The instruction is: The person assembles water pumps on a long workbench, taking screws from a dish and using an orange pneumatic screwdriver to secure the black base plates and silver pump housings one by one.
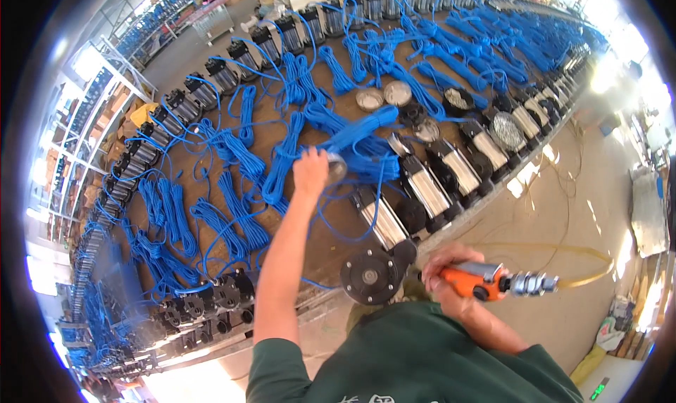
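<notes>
My right hand point(451, 269) is wrapped around an orange air screwdriver point(468, 283); its hose fitting points right, and its tip is hidden by the hand. Close to that tip, at the table edge, lies a pump with a silver body point(384, 223) and a round black end point(371, 276) facing me, with bolts around it. My left hand point(312, 172) reaches over the table among bundled blue cables. Its fingers are closed at the edge of a round silvery piece point(336, 169), blurred, whose exact kind I cannot make out.
More silver-and-black pumps point(426, 188) line the near edge to the right. Small round dishes point(398, 93) and a dish of screws point(458, 100) stand behind them. Coiled blue cables point(239, 149) cover much of the table. A yellowish air hose point(598, 273) curves at right.
</notes>
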The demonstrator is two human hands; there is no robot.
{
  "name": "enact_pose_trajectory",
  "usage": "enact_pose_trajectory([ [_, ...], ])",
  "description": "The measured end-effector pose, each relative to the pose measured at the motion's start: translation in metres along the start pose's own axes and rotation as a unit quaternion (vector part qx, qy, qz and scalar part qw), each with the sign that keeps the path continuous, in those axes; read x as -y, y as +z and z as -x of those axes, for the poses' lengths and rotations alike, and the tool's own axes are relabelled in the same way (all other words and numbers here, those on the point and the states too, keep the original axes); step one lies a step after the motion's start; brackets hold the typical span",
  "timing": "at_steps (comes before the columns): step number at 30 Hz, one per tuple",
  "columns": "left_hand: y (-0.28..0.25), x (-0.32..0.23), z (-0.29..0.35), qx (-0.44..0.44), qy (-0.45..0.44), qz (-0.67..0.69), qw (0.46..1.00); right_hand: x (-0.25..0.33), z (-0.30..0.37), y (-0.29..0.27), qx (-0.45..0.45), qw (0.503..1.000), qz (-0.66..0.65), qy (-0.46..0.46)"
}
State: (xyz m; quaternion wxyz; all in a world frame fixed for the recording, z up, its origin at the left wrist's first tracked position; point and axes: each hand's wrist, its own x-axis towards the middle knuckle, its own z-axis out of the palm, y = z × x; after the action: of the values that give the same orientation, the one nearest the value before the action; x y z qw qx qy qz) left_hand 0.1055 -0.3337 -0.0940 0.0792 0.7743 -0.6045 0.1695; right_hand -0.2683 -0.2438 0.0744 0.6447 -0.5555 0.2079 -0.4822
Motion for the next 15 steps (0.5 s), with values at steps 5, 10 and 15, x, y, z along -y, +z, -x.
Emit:
enact_pose_trajectory([
  [5, -0.143, -0.030, 0.026, -0.028, -0.022, 0.110, 0.993, -0.002, -0.004, -0.020, -0.078, 0.996, -0.049, -0.003],
  [10, -0.225, -0.084, 0.137, -0.105, 0.018, 0.186, 0.977, -0.020, -0.015, -0.026, -0.120, 0.989, -0.084, -0.031],
  [15, -0.240, -0.121, 0.210, -0.103, 0.087, 0.220, 0.966, -0.025, -0.019, -0.027, -0.118, 0.989, -0.087, 0.010],
])
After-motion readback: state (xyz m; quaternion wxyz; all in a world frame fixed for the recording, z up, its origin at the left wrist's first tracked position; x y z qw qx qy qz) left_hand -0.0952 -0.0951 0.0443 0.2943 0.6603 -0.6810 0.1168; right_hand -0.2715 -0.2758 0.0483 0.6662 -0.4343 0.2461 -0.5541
